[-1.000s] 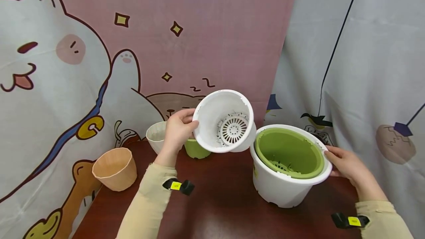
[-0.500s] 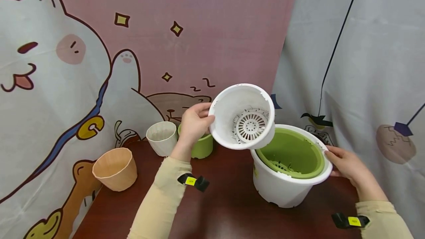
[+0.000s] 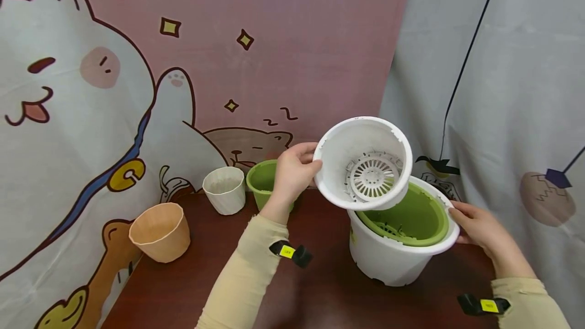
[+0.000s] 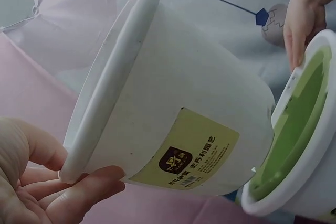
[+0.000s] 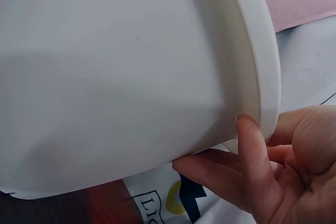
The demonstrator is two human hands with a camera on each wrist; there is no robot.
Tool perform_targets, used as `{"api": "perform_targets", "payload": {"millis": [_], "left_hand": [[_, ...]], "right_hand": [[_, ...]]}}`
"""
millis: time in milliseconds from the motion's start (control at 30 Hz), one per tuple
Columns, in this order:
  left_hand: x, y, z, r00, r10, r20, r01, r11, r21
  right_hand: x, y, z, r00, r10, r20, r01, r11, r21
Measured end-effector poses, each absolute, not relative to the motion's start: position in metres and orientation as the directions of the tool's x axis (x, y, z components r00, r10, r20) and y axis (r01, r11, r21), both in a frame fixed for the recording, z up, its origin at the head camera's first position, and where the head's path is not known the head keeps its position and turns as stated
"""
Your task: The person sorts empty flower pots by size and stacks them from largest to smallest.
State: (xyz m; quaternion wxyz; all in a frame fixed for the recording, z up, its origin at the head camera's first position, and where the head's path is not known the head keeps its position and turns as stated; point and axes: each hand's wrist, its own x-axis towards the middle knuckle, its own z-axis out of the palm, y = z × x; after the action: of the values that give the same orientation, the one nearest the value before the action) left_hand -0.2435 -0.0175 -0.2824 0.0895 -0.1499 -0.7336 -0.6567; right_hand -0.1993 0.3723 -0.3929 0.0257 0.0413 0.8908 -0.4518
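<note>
White slotted pot [image 3: 363,164], rim pinched by left hand [image 3: 294,171], tilted over large green pot [image 3: 422,220]; contact underneath unclear. Right hand [image 3: 475,225] grips rim of larger white pot [image 3: 393,260] on counter [image 3: 329,288], green one nested inside. Step looks like stacking; next move likely calls for levelling slotted pot, then lowering.

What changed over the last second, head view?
The left grip carried the slotted white pot rightward, now covering more of the nested green pot. Nothing visibly grasped or released. Unchanged: right grip on the large white pot's rim; peach pot, small white pot and small green pot in place.
</note>
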Motion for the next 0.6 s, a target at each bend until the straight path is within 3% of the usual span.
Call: {"api": "perform_targets", "payload": {"millis": [233,600], "left_hand": [[-0.240,0.002,-0.290,-0.942,0.126,0.310,0.319,0.062,0.946],[-0.245,0.024,-0.298,-0.945,0.144,0.292,0.312,0.145,0.939]], "right_hand": [[-0.198,0.371,-0.394,-0.997,0.042,-0.068,0.080,0.580,-0.811],[-0.199,0.372,-0.395,-0.998,0.016,-0.055,0.054,0.568,-0.821]]}}
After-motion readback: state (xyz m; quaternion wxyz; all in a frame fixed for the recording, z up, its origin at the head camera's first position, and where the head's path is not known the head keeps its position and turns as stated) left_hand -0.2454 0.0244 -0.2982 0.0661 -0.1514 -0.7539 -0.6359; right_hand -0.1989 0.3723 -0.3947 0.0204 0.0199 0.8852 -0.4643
